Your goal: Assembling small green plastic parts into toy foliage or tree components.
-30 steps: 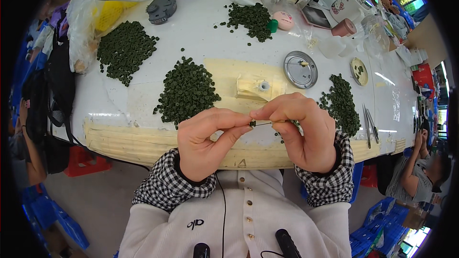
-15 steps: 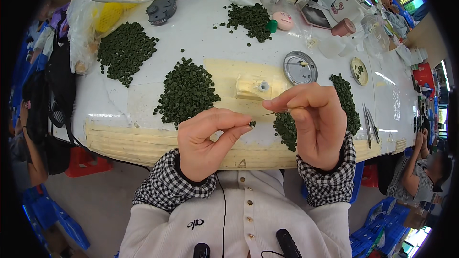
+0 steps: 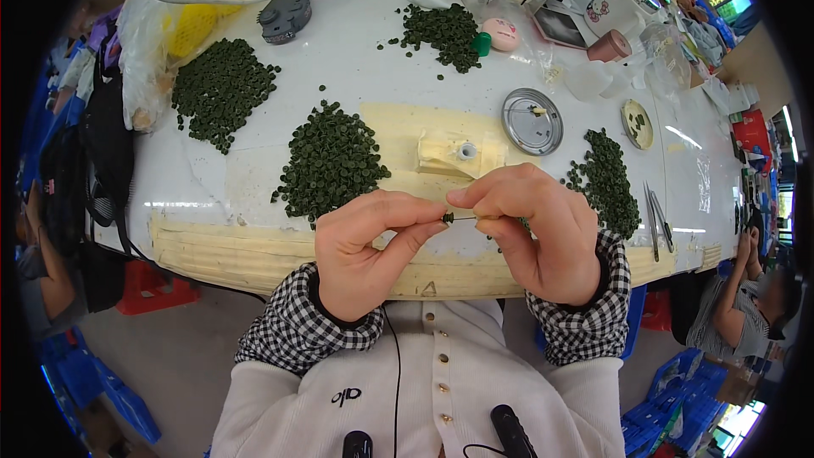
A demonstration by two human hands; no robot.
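Observation:
Between thumb and forefinger of my left hand is a small dark green round piece, its rim just past the fingertips. Close to its right, my right hand pinches a thin needle-like pin that points at the piece. Whether the tip touches it, I cannot tell. Behind both hands stands a yellow-taped block with a white round hole on it. A heap of similar green pieces lies beyond my left hand. Another heap is past my right hand, which hides part of the pieces beneath it.
More green heaps lie far left and far back. A round metal tin, a small shallow dish and tweezers sit on the right. A yellow net in plastic and a cup stand at the back.
My right hand has moved left with the pin, bringing it up to the green piece. My left hand keeps its place and its pinch.

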